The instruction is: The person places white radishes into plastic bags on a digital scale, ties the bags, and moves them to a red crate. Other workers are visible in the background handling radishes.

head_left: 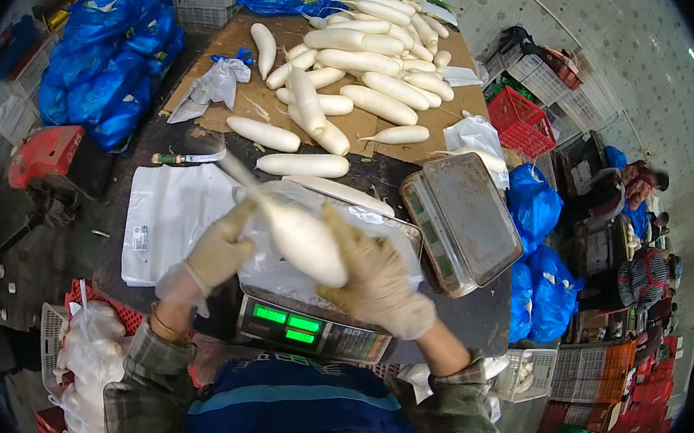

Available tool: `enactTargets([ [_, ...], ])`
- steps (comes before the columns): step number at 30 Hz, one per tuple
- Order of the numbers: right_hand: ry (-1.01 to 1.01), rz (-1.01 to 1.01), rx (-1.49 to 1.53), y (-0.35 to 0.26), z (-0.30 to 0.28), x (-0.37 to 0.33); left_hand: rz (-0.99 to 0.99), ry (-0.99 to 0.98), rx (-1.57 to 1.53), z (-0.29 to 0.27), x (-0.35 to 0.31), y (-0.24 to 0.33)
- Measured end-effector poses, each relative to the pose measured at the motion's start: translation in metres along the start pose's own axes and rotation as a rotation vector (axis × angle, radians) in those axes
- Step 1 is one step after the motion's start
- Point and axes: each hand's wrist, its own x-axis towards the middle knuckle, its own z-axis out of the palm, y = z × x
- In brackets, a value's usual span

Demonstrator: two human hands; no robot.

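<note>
White radish (304,242) — in right hand (375,274), left hand (215,252) close — above scale (338,337).

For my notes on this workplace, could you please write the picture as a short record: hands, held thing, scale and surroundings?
Right hand: gloved, gripping a white radish
Left hand: gloved, near the thin end; blur hides whether it touches
Scale: below the hands, green display lit
Left of scale: white plastic bags, lying flat; curved-bladed tool beyond them
Right of scale: second scale
Far side: radish pile on cardboard
</note>
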Motion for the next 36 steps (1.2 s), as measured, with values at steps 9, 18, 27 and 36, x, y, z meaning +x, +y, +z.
enactTargets([
  [9,0.082,-0.21,-0.38,0.018,0.078,-0.019,0.089,0.255,0.767,0.014,-0.045,-0.012],
  [18,0.761,0.177,0.307,0.067,0.044,-0.104,-0.023,0.62,0.344,-0.026,-0.091,-0.038],
  [27,0.719,0.625,0.558,0.108,0.098,-0.117,-0.224,0.449,0.871,0.005,-0.014,-0.054],
  [36,0.982,0.523,1.25,0.054,0.012,-0.119,0.233,0.616,0.314,-0.005,-0.025,-0.021],
])
